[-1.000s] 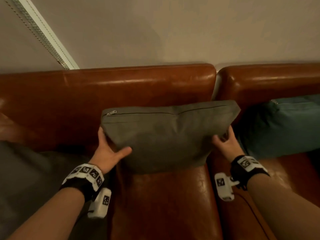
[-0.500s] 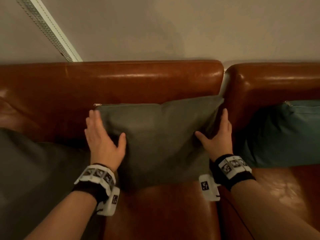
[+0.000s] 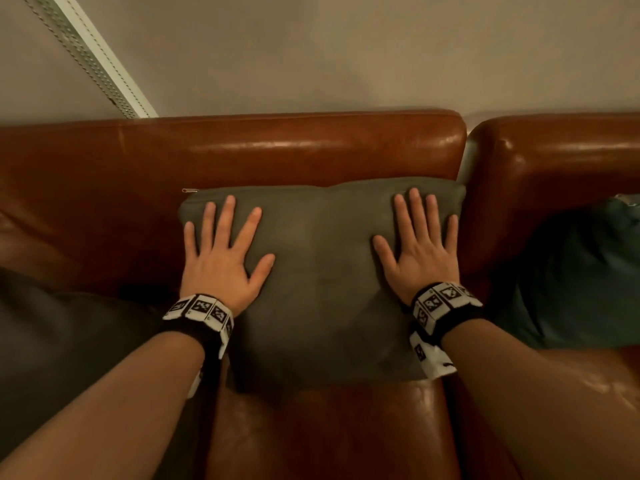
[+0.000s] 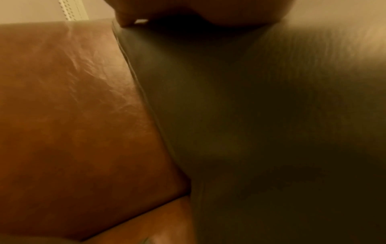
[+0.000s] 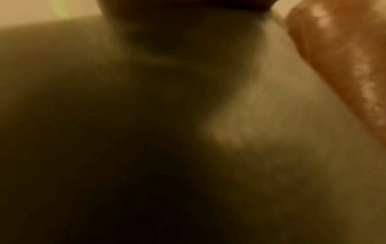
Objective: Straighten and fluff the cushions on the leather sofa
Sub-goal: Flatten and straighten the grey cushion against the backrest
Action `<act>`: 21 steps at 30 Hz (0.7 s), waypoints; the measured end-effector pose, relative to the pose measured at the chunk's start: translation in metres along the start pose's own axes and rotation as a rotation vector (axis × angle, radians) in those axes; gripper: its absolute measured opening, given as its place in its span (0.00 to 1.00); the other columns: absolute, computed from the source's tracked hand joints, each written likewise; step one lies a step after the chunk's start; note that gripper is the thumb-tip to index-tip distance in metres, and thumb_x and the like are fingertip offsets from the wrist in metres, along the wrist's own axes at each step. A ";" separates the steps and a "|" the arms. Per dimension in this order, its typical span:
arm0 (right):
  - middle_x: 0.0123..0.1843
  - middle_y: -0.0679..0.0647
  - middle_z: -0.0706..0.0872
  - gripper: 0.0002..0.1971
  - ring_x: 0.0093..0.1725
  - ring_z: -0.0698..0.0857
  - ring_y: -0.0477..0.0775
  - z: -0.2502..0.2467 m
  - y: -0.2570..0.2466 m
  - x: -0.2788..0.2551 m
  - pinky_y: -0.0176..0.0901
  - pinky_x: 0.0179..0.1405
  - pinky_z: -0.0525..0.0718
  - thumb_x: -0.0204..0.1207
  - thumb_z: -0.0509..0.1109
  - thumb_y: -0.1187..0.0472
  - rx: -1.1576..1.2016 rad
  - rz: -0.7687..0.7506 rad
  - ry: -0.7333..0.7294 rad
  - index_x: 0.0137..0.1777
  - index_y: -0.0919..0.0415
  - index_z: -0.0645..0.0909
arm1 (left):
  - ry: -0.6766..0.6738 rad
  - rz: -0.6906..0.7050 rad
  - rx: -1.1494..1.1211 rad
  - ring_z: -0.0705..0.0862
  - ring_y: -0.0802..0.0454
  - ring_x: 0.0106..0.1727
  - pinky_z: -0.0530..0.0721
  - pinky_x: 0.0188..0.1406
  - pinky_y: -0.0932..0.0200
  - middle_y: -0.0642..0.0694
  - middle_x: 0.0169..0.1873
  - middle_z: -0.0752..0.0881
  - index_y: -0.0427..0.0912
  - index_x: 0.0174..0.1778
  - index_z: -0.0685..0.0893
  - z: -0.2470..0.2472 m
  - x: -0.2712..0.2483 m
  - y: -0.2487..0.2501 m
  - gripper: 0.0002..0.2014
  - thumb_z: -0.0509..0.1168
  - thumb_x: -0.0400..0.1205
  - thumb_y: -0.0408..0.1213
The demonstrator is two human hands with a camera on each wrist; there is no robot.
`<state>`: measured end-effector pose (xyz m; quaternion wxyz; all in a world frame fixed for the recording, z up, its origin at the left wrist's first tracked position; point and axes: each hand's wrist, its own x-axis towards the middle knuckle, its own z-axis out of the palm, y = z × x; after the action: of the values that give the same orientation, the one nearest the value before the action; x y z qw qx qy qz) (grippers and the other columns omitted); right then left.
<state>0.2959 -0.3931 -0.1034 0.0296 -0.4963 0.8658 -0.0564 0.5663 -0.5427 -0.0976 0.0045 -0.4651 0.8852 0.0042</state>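
- Your left hand (image 3: 221, 261) lies flat on the left half of the grey-green square fabric cushion (image 3: 322, 278), fingers straight and spread, grasping nothing
- Your right hand (image 3: 420, 251) does the same on the right half, palm down, fingers straight and close together, also released
- The cushion stands propped against the backrest of the glossy brown leather sofa (image 3: 242, 150), its bottom edge on the seat and its zipped top edge just below the top of the backrest; the zip pull (image 3: 189, 190) pokes out at the upper left corner
- The two wrist views are dark and blurred; the left one shows only cushion fabric (image 4: 250, 115) beside leather (image 4: 73, 99), so judge the contact from the head view
- You appear to be at the pressing or patting step on this one cushion
- Risk: the leather looks slick, so if you push downward rather than into the backrest, the bottom edge may slide forward and the cushion slump
- Risk: uneven pressure between the hands could twist it off square, and the right corner sits close to the gap between the two backrests, where it might wedge
- Risk: pressing flat may compress the filling instead of fluffing it
- A teal fabric cushion (image 3: 571, 271) to the right and a dark grey cushion (image 3: 69, 341) to the left probably remain to be done
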 end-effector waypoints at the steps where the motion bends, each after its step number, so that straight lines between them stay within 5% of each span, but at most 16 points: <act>1: 0.88 0.44 0.36 0.37 0.86 0.33 0.50 -0.002 0.001 -0.001 0.64 0.83 0.36 0.81 0.37 0.29 0.002 0.015 -0.007 0.86 0.41 0.35 | 0.002 -0.005 -0.007 0.37 0.40 0.86 0.43 0.82 0.30 0.48 0.87 0.39 0.64 0.84 0.37 0.000 -0.002 0.000 0.36 0.40 0.81 0.69; 5: 0.89 0.49 0.39 0.35 0.87 0.36 0.55 -0.017 -0.009 -0.019 0.65 0.84 0.41 0.83 0.42 0.34 0.028 0.055 0.060 0.87 0.46 0.39 | 0.099 -0.040 -0.041 0.42 0.33 0.86 0.43 0.82 0.32 0.42 0.87 0.43 0.53 0.86 0.43 -0.007 -0.031 0.035 0.35 0.45 0.84 0.59; 10: 0.88 0.48 0.51 0.33 0.87 0.47 0.56 0.021 -0.071 -0.070 0.66 0.83 0.50 0.84 0.54 0.42 0.048 -0.363 0.091 0.87 0.47 0.53 | 0.136 0.125 -0.065 0.43 0.40 0.87 0.45 0.83 0.35 0.46 0.86 0.45 0.52 0.86 0.43 0.024 -0.049 0.072 0.36 0.51 0.84 0.53; 16: 0.87 0.45 0.42 0.34 0.87 0.41 0.52 0.062 -0.001 -0.062 0.58 0.85 0.42 0.84 0.44 0.36 0.088 -0.050 0.132 0.85 0.45 0.37 | 0.217 0.158 -0.060 0.44 0.40 0.86 0.38 0.83 0.42 0.48 0.86 0.44 0.55 0.85 0.41 0.051 -0.042 0.051 0.38 0.52 0.82 0.56; 21: 0.87 0.46 0.36 0.36 0.87 0.38 0.52 0.083 0.033 -0.077 0.61 0.85 0.48 0.81 0.34 0.34 0.248 0.218 0.060 0.85 0.49 0.32 | 0.228 -0.053 -0.114 0.43 0.37 0.86 0.43 0.84 0.36 0.39 0.86 0.45 0.52 0.85 0.38 0.071 -0.066 0.026 0.39 0.51 0.82 0.55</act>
<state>0.3159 -0.3157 -0.1902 0.0706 -0.3899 0.9015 -0.1740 0.5830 -0.4728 -0.1676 -0.1227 -0.4851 0.8658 0.0015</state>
